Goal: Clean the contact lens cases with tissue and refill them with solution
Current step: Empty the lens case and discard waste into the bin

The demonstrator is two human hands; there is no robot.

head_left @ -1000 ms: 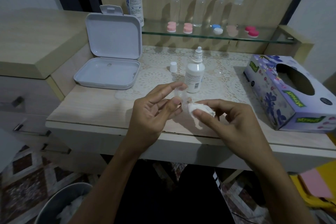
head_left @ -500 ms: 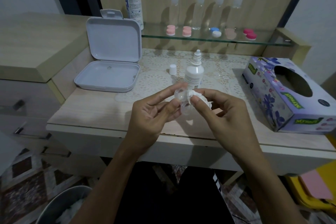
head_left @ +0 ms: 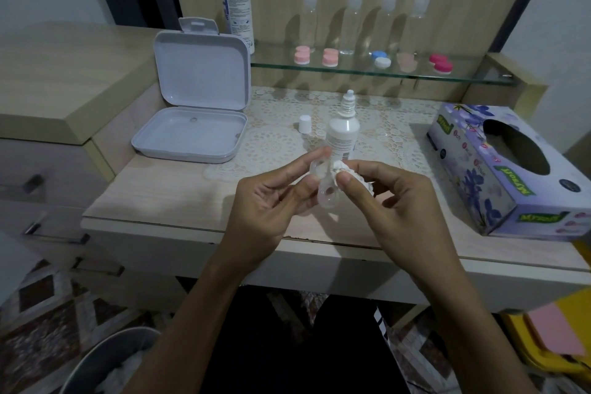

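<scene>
**Head view: tissue meets lens case above the desk edge**

Head camera shows the left hand [head_left: 271,198] pinching a clear contact lens case [head_left: 324,184] while the right hand [head_left: 393,201] pinches a wadded tissue [head_left: 343,169] against its upper well. Light, stiff and likely slick plastic, the case seems best held by its rims. An uncapped solution bottle [head_left: 342,134] stands just behind; the tissue box [head_left: 499,169] sits well right, leaving open desk [head_left: 179,195] to the left.
</scene>
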